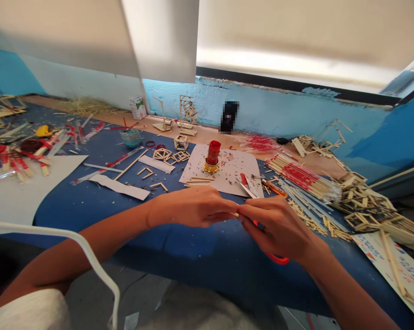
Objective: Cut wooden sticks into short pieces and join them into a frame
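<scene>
My left hand [202,206] and my right hand [275,224] meet at the fingertips above the blue table. Between them a small piece of wooden stick [235,214] shows its pale end, pinched by the left fingers; the right fingertips press against it. Red-handled scissors [279,259] lie partly hidden under my right hand, with their blades [248,189] showing beyond it. Behind the hands a red candle [214,153] stands in a gold holder [211,167] on a speckled white sheet [232,160]. Several short sticks [199,182] lie at the sheet's near edge.
An orange cutter [275,188] and bundled sticks [299,176] lie right of the sheet. Stick frames [361,201] pile up at far right. Paper strips [119,187], a glass bowl [130,136] and red-ended sticks [21,158] lie left. A white curved bar [86,252] crosses lower left.
</scene>
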The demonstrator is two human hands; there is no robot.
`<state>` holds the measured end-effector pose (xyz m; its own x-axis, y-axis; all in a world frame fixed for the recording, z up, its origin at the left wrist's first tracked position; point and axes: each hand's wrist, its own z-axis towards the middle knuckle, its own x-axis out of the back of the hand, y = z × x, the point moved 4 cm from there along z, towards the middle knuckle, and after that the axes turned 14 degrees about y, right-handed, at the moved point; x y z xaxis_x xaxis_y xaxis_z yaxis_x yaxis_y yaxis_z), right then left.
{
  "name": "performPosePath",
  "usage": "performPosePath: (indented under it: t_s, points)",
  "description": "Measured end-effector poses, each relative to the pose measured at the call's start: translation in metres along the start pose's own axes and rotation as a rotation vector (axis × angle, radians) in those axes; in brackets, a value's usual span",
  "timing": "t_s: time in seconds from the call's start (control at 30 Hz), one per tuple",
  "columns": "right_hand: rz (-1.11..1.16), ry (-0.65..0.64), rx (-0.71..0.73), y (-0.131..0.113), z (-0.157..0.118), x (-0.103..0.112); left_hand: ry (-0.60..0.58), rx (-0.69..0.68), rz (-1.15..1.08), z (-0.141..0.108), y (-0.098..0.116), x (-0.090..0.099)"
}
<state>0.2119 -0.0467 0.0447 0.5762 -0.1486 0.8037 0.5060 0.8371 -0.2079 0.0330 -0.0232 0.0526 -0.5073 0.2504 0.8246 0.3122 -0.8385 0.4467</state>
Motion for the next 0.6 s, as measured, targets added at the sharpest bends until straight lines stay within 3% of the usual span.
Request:
performPosePath:
  t_s: [0.23, 0.6]
  points:
    - [-0.117, 0.008, -0.133, 0.007, 0.004, -0.008, 0.048, 0.1, 0.168, 0.004, -0.002, -0.002]
    - [-0.265, 0.174, -0.174, 0.004, 0.011, -0.01, 0.253, 0.326, 0.025, 0.008, -0.011, -0.016]
